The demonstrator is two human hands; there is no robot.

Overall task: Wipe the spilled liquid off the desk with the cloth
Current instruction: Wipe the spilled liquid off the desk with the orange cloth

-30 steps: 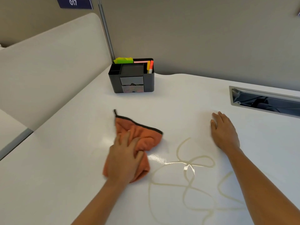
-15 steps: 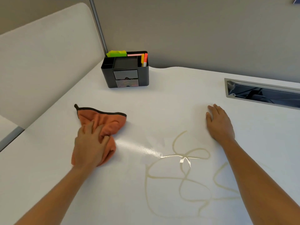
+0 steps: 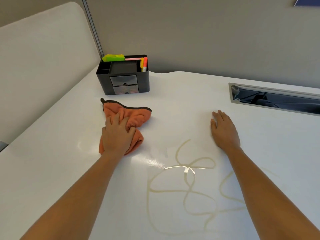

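While left hand point(image 3: 117, 134) presses bunched orange cloth point(image 3: 131, 116) flat to desk point(image 3: 52, 170), fingers clenched into its folds, cloth sits back nearer spill after swing out to left half a second ago. Wet sheen marks swept patch left of spill. Spilled liquid point(image 3: 188, 181): yellowish loops, apparently untouched, near cloth's right; most wiping remains. Right hand point(image 3: 224, 130) open, palm down, bracing beyond spill. Black organiser point(image 3: 123, 78) behind cloth; no legible writing.
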